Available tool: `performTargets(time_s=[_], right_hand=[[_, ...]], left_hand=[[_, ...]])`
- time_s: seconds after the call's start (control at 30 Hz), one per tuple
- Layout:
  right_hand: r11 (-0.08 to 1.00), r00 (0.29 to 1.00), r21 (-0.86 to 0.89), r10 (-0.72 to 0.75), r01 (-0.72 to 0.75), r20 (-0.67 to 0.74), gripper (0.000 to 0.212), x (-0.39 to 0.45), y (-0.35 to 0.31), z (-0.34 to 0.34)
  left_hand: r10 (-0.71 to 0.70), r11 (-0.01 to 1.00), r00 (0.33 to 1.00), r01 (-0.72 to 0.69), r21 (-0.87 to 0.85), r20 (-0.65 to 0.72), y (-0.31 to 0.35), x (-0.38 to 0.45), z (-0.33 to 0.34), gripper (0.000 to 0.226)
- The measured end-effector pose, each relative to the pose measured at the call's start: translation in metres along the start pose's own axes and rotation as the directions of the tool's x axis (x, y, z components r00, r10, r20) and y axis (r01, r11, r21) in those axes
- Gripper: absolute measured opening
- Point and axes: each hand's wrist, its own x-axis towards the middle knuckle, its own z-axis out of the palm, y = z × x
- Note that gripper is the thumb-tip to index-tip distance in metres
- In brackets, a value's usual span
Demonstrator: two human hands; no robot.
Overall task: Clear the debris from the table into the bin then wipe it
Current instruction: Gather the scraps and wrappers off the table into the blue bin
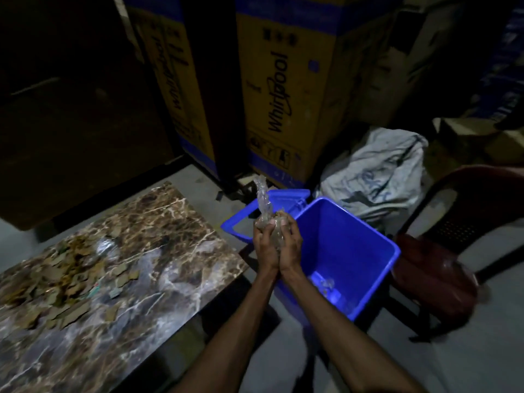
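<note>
Dim storage space surrounds a blue plastic bin (354, 251) standing on a grey floor, its blue lid frame (241, 225) leaning against the far-left side. Behind the bin stand two tall yellow-and-blue cardboard cartons (283, 95); the nearer one reads "Whirlpool" in black script running up its side, with a row of handling symbols near its base. The other carton's print is too dark to read. Right of the bin slumps a grey-white sack (377, 177) with faint blue lettering that cannot be made out, and beyond it a dark red plastic chair (453, 222). Left of the bin sits a brown marble-patterned table (170, 265), its far-left part strewn with cardboard scraps (65, 279). Over the bin's left rim, the left hand (265, 245) and right hand (289, 242) are pressed together, fingers curled around a crumpled clear plastic wrap (263, 202) bundled with brown scraps. A few bits lie at the bin's bottom.
</note>
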Motion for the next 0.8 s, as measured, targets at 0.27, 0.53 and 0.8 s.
performTargets(time_s=[0.27,0.53,0.8], right_hand=[[0.999,0.985,0.035,0.043,-0.038,-0.169,0.03,0.036,-0.005,-0.108],[0.993,0.922,0.081,0.106,-0.082,-0.373,0.023,0.093,0.003,-0.159],[0.961,0.878,-0.175,0.11,-0.213,-0.466,0.014,0.159,0.018,-0.22]], left_hand=[[-0.148,0.989,0.983,0.15,-0.005,0.106,-0.062,-0.032,0.089,0.017],[-0.239,0.969,0.942,0.214,0.124,0.236,-0.116,0.001,0.147,0.015],[-0.372,0.9,0.908,0.3,0.317,0.195,-0.175,0.048,0.18,0.013]])
